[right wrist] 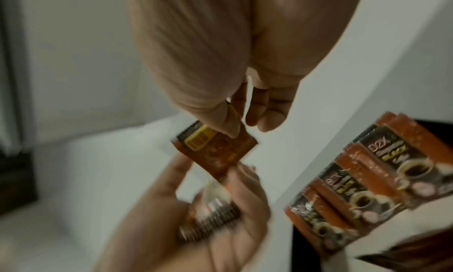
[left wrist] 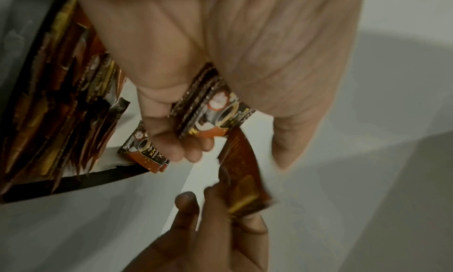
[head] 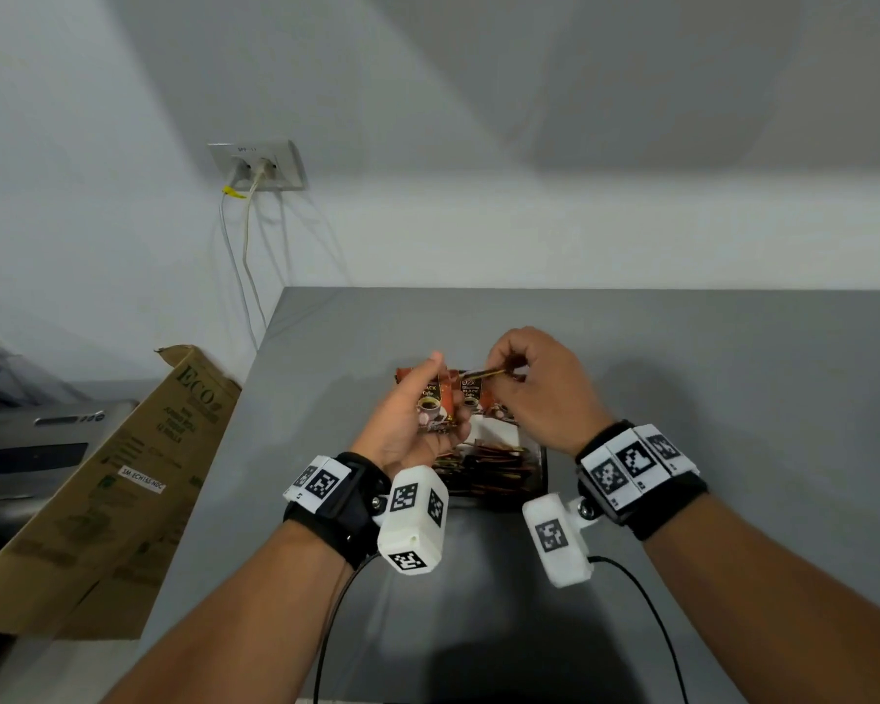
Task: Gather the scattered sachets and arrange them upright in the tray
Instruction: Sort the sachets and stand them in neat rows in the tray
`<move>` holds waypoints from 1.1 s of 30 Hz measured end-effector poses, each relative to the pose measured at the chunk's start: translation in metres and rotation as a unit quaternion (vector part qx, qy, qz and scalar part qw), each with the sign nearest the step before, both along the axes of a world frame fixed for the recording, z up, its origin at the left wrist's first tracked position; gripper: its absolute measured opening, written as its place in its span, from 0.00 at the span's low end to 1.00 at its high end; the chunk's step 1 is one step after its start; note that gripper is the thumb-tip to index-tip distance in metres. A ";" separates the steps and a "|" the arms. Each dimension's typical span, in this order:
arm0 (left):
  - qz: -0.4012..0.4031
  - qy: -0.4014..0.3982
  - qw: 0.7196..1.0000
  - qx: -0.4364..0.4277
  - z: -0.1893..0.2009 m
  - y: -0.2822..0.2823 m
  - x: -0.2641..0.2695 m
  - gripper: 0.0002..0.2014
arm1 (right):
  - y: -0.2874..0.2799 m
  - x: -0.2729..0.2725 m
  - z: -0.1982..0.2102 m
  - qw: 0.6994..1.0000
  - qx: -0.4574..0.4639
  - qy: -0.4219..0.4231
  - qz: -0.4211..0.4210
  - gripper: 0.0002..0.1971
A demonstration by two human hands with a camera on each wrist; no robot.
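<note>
My left hand is palm-up above the table and grips a small stack of orange-and-black coffee sachets. My right hand pinches a single sachet between thumb and fingers. It holds that sachet against the top of the stack, by the left fingertips. Just below both hands stands the black tray, with several sachets upright in it. More sachets in the tray lean edge-on in the left wrist view. The hands hide part of the tray.
The grey table runs to a white wall. A brown cardboard box leans off its left edge, beside a grey machine. A wall socket has cables hanging down. Black wrist-camera cables trail towards me.
</note>
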State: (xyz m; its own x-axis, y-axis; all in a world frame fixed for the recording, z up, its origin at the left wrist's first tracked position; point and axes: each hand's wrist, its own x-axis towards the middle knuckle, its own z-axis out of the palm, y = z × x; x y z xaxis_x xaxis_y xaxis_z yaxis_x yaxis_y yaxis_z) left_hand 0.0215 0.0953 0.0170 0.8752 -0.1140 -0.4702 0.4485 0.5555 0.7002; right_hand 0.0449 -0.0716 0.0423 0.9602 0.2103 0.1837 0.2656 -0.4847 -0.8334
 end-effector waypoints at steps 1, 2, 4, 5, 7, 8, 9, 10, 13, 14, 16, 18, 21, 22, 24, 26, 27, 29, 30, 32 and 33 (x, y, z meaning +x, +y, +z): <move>0.003 -0.008 1.000 -0.003 -0.001 0.001 0.001 0.07 | 0.001 -0.002 -0.002 0.999 -0.022 -0.008 0.025 0.13; 0.008 -0.023 1.000 0.003 0.001 0.001 0.001 0.04 | 0.001 -0.005 -0.004 0.998 -0.037 0.007 0.050 0.14; 0.019 -0.051 0.998 0.035 0.003 0.003 0.001 0.14 | 0.003 -0.009 -0.010 0.995 -0.017 0.067 0.077 0.14; 0.019 -0.061 0.997 0.044 0.003 0.003 0.001 0.19 | 0.003 -0.008 -0.011 0.992 0.034 0.103 0.070 0.13; 0.015 -0.071 0.995 0.063 0.003 0.002 0.000 0.27 | 0.006 -0.007 -0.010 0.972 0.156 0.172 0.037 0.11; 0.009 -0.074 0.995 0.066 0.003 0.001 0.000 0.29 | 0.007 -0.006 -0.010 0.965 0.181 0.189 0.020 0.13; 0.003 -0.073 0.995 0.069 0.004 0.001 -0.001 0.28 | 0.008 -0.005 -0.009 0.964 0.181 0.192 0.009 0.16; 0.002 -0.069 0.995 0.065 0.003 0.001 0.000 0.25 | 0.008 -0.004 -0.010 0.966 0.174 0.191 0.004 0.17; 0.012 -0.026 0.999 0.028 0.001 0.005 0.000 0.15 | 0.004 -0.001 -0.013 0.960 0.195 0.201 -0.021 0.10; 0.015 -0.017 0.999 0.026 0.000 0.007 0.000 0.16 | 0.002 0.000 -0.013 0.951 0.219 0.215 -0.032 0.07; 0.018 -0.020 0.998 0.054 -0.002 0.009 0.002 0.15 | -0.001 0.001 -0.011 0.925 0.280 0.253 -0.040 0.04; 0.013 -0.038 0.996 0.075 -0.002 0.008 0.001 0.14 | 0.000 0.001 -0.009 0.903 0.322 0.282 -0.028 0.05; -0.004 -0.079 0.991 0.104 0.000 0.003 -0.001 0.17 | 0.008 -0.001 -0.012 0.899 0.316 0.305 -0.002 0.08; -0.013 -0.087 0.990 0.112 -0.001 0.001 -0.001 0.19 | 0.011 -0.001 -0.014 0.904 0.297 0.308 -0.002 0.09; -0.019 -0.093 0.987 0.128 -0.002 -0.001 -0.001 0.19 | 0.015 -0.002 -0.019 0.913 0.265 0.310 -0.014 0.09; -0.011 -0.080 0.989 0.127 -0.002 0.000 -0.001 0.16 | 0.017 -0.001 -0.020 0.912 0.271 0.308 -0.032 0.10; -0.004 -0.066 0.991 0.112 -0.002 0.003 0.000 0.14 | 0.016 0.000 -0.019 0.908 0.283 0.306 -0.044 0.10; 0.010 -0.028 0.997 0.069 -0.002 0.007 0.001 0.11 | 0.012 0.004 -0.015 0.897 0.313 0.305 -0.065 0.09; 0.017 -0.017 0.998 0.058 -0.002 0.009 0.002 0.10 | 0.010 0.005 -0.013 0.894 0.322 0.307 -0.063 0.09; 0.015 -0.033 0.996 0.084 -0.002 0.010 0.003 0.10 | 0.008 0.006 -0.011 0.890 0.328 0.316 -0.037 0.10; 0.007 -0.050 0.993 0.105 -0.002 0.009 0.002 0.12 | 0.008 0.006 -0.013 0.892 0.318 0.319 -0.025 0.10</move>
State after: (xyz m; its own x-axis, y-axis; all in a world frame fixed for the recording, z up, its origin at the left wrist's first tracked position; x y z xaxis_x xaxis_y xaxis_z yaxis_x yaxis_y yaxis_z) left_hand 0.0238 0.1048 0.0152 0.9193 -0.0109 -0.3933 0.3647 0.3987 0.8414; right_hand 0.0505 -0.0638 0.0298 0.9175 0.2121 -0.3364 -0.3696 0.1427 -0.9182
